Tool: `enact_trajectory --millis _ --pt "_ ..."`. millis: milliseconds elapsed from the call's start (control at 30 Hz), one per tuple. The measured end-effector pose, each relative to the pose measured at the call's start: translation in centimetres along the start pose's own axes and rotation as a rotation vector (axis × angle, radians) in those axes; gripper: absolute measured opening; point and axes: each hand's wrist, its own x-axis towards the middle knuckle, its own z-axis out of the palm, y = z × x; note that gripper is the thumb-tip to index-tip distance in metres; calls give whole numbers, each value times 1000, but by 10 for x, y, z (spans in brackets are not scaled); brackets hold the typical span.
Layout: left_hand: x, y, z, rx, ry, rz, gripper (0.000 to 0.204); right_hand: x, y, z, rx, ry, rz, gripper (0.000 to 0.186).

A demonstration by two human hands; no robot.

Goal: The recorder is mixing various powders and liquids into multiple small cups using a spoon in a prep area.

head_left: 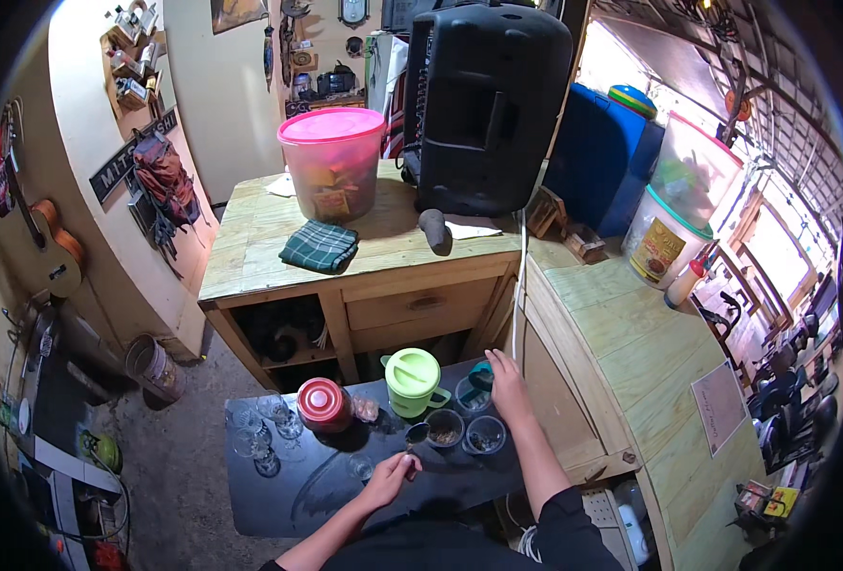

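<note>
My left hand [395, 478] is closed around the handle of a spoon [416, 434], whose dark bowl is at the rim of a clear cup [445, 430] with brownish contents. My right hand [509, 385] is closed at the edge of a teal round lid [479, 372], tilted above a second clear cup [473, 397]; its fingertips are partly hidden. A third clear cup [485, 436] with dark contents stands nearest my right forearm. Just behind the cups is a lime-green lidded pitcher [413, 379]. To its left are a red-lidded jar [324, 403] and a small jar with pinkish contents [366, 410].
Several clear glasses [267, 433] stand on the left of the dark low table [278, 500]. Beyond it, a wooden cabinet [412, 305] carries a pink-lidded bucket [331, 162], a folded green checked cloth [319, 246] and a big black speaker [493, 105]. A wooden counter [650, 352] borders the right.
</note>
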Motion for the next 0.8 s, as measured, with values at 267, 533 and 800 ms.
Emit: enact_trajectory --millis 267,533,800 --pt "15 54 -2 480 -33 392 27 4 -74 -97 28 100 4 46" --pt "11 45 -3 227 -380 131 32 -14 -109 -42 804 -253 121 53" --pt "-30 41 -18 82 -172 -67 34 -103 -151 -12 1336 -240 554 25"
